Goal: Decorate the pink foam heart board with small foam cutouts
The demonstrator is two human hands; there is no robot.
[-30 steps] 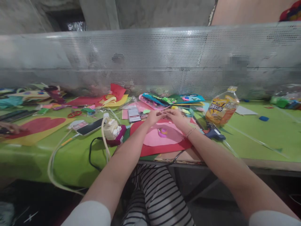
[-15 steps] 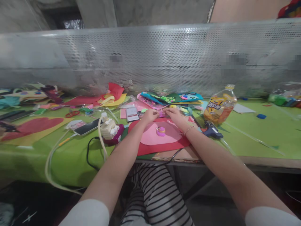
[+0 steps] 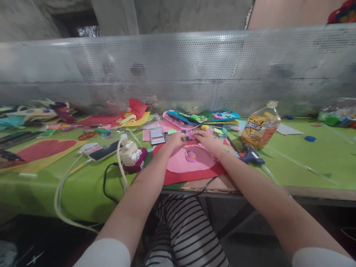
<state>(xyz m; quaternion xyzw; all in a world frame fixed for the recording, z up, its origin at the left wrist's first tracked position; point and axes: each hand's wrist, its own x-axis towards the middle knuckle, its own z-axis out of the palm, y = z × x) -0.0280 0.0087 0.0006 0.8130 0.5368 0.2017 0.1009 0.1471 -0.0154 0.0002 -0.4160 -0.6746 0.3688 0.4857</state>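
A pink oval sheet (image 3: pixel 178 163) lies on a red sheet (image 3: pixel 207 172) in front of me. On it sits a small purple snail figure (image 3: pixel 191 156) with a yellowish band on its shell. Just past the oval, my left hand (image 3: pixel 177 139) is closed, its thumb and fingertips together; what they pinch, if anything, is too small to make out. Opposite it my right hand (image 3: pixel 204 137), palm down, has its fingertips closed at a small purple piece (image 3: pixel 191 136), which looks like soft clay. A gap separates the two hands.
To the right stand a plastic bottle (image 3: pixel 258 128) and a dark blue glue gun (image 3: pixel 251 156). On the left are a plug-filled power adapter (image 3: pixel 132 155), a phone (image 3: pixel 105 150), cables and red scissors (image 3: pixel 86 136). Felt pieces (image 3: pixel 200 116) lie behind my hands, before a perforated metal panel (image 3: pixel 178 74).
My hands have drawn slightly apart, the left fingers coming away from the purple piece. The right hand stays by it. The snail and the sheets lie as before.
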